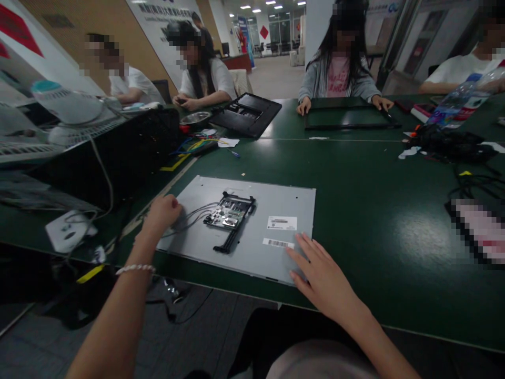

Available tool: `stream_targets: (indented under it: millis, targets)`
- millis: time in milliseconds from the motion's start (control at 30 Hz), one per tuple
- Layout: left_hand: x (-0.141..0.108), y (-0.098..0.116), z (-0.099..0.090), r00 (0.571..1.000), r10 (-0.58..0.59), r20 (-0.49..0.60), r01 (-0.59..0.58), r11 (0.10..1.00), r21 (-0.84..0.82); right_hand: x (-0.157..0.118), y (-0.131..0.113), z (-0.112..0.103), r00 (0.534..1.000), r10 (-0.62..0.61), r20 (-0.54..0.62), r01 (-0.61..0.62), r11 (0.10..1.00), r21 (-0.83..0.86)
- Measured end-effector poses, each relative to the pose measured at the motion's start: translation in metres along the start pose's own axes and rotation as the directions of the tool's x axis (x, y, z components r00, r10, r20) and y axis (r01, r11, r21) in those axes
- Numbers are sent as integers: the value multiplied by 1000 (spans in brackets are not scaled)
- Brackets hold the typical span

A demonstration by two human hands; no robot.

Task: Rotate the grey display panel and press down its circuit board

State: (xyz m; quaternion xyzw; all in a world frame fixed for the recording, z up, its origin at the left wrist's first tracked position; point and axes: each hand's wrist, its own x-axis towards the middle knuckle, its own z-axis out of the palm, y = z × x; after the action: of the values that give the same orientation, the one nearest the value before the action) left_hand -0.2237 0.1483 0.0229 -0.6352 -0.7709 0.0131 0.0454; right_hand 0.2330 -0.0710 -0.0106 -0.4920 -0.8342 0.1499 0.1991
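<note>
A flat grey LCD panel [252,263] lies back side up on the green table in front of me, with two white labels on its right part. On it rests a circuit board [229,213] in a black plastic frame. Dark cables [193,215] run left from the board towards my left hand [162,215]. That hand is closed at the panel's left edge, its fingers curled, and what they hold is hidden. My right hand [315,268] lies with fingers spread over the panel's front right corner, touching it beside the barcode label.
A black monitor back cover [248,113] lies at the far side. Across the table a person holds a black bezel frame [353,126]. A fan [71,105] and a dark box [118,152] stand left. Bottles [457,102], black cables and a phone [481,226] are right.
</note>
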Motion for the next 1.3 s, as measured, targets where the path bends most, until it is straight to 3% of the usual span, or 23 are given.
stream_targets:
  millis: [233,500,600,700,833,967,1133,1300]
  targets:
    - [40,-24,-6,994,-89,59,94,992,-88,-1,0,1,1000,-8,-12,8,1000,-7]
    - [58,-24,-14,973,-221,-72,211,969,-127,-1,0,2,1000,-6,-13,6,1000,6]
    - [57,-5,-20,976,-184,-114,168,976,-138,0,0,2,1000,-7,-25,8,1000,14]
    - [56,31,-24,992,-58,-115,39,986,-162,0,0,1,1000,-9,-26,9,1000,10]
    - [56,87,-21,989,144,36,-134,969,-209,0,0,2,1000,-5,-28,5,1000,2]
    - [56,127,-17,975,176,138,-148,970,-193,-1,1,2,1000,-10,-18,10,1000,-6]
    - [51,145,-16,968,157,196,-113,970,-216,-4,1,1,1000,-11,-29,12,1000,29]
    - [46,129,-19,984,124,125,-79,947,-313,-5,2,-2,1000,-7,-23,8,999,40]
